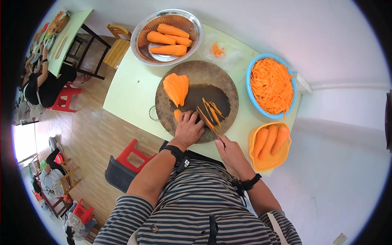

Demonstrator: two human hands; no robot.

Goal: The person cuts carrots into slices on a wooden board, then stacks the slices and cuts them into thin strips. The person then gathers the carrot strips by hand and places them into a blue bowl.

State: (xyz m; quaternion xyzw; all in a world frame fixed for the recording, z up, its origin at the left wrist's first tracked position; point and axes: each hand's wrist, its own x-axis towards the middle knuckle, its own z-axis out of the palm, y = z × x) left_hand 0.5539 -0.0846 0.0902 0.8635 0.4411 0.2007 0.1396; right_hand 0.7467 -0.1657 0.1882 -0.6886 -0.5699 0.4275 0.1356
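Note:
On the round wooden cutting board point(163, 118), my left hand point(189, 130) presses down with curled fingers on a carrot piece point(177, 114), most of which it hides. My right hand point(229, 153) is closed around the handle of a knife point(207, 122), whose blade stands close beside my left fingertips. Just right of the blade lie thin carrot strips point(213, 110). A fanned stack of carrot slices point(176, 88) rests on the board's upper left, apart from both hands.
Whole carrots lie in a metal bowl point(141, 53) at the back and in a yellow basket point(267, 164) at right. A blue bowl point(248, 81) is heaped with carrot shreds point(271, 86). A red stool point(132, 154) stands left of me. Another person point(43, 87) sits at a far table.

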